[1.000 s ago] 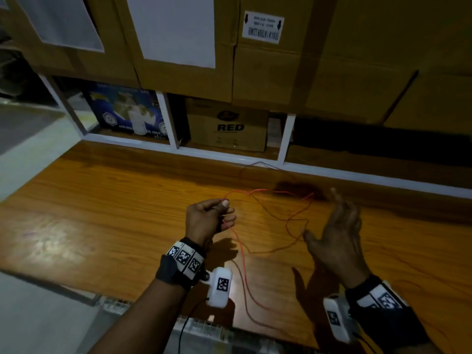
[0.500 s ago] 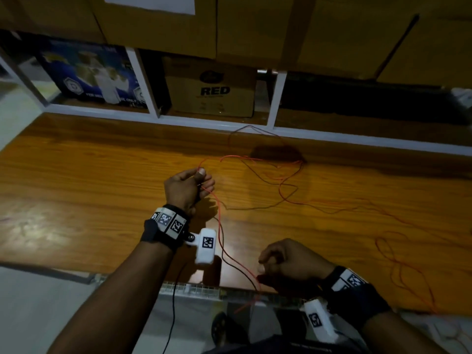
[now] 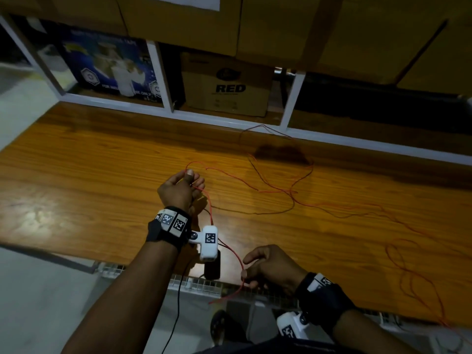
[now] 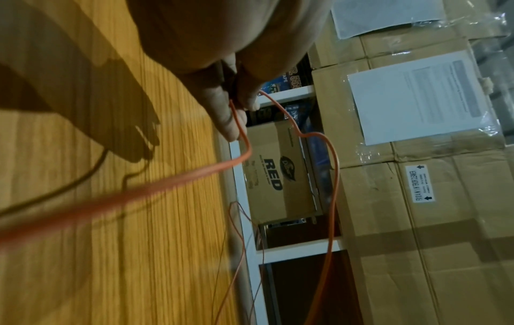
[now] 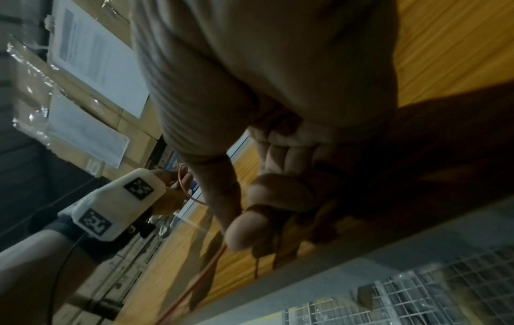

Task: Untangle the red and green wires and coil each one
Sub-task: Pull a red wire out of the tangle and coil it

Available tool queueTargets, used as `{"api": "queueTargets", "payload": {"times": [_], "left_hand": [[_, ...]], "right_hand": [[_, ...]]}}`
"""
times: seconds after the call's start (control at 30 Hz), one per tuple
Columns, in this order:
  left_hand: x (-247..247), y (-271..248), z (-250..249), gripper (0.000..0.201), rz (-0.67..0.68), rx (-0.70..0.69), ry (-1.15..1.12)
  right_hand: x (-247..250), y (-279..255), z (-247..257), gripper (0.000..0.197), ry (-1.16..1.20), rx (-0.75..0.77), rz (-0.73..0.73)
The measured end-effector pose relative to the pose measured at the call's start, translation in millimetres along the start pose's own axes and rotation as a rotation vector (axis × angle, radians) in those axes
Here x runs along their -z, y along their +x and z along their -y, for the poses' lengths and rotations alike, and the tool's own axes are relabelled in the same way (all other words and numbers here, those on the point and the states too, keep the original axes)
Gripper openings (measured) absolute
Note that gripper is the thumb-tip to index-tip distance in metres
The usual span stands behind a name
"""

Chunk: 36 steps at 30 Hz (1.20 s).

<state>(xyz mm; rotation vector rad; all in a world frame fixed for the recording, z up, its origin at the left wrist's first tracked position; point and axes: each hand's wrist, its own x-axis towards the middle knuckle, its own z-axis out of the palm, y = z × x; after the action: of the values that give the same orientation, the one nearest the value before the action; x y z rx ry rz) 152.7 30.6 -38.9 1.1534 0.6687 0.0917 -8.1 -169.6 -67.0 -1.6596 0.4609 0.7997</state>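
A thin red wire [image 3: 274, 191] sprawls in loops over the wooden table [image 3: 89, 175], crossing a dark greenish wire [image 3: 255, 213] near the middle. My left hand [image 3: 187, 183] is raised above the table and pinches the red wire [image 4: 242, 132] between thumb and fingers. From there the wire runs down to my right hand [image 3: 251, 273] at the table's front edge, which pinches it [image 5: 211, 261]; the loose end hangs below the edge. More red loops [image 3: 408, 272] lie at the right.
White shelf frames [image 3: 163, 80] stand along the table's back, holding a cardboard box marked RED [image 3: 227, 88] and a blue printed box [image 3: 109, 67]. Large cartons [image 3: 306, 31] are stacked above. A wire grille [image 3: 204, 284] runs under the front edge.
My right hand came down from mid-table to the front edge and took hold of the red wire. My left hand kept its pinch. The view tilted downward.
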Motion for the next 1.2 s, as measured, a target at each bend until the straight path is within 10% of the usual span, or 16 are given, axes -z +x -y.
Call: {"api": "queueTargets", "payload": {"times": [0.27,0.5,0.67,0.83,1.07,1.2], "left_hand": [[20,16,2,0.047,0.132,-0.120,0.511],[13,-75,-3,0.043,0.464,-1.002,0.720],[-10,-116,18,0.029,1.032,-0.694,0.732],[-19,-127,20,0.014,1.000,-0.646,0.577],[-62,-137,5,0.019,0.981,-0.739,0.561],[-80,-142,14,0.019,0.970,-0.769,0.749]], "right_hand": [[31,-22,33,0.022,0.365,0.142,-0.211],[53,-61,60,0.018,0.306,0.295,-0.279],[57,-93,67,0.018,0.263,0.440,-0.299],[71,-115,60,0.012,0.207,0.530,-0.410],[64,-129,35,0.045,0.385,0.470,0.042],[71,-149,28,0.055,0.482,0.558,0.004]]}}
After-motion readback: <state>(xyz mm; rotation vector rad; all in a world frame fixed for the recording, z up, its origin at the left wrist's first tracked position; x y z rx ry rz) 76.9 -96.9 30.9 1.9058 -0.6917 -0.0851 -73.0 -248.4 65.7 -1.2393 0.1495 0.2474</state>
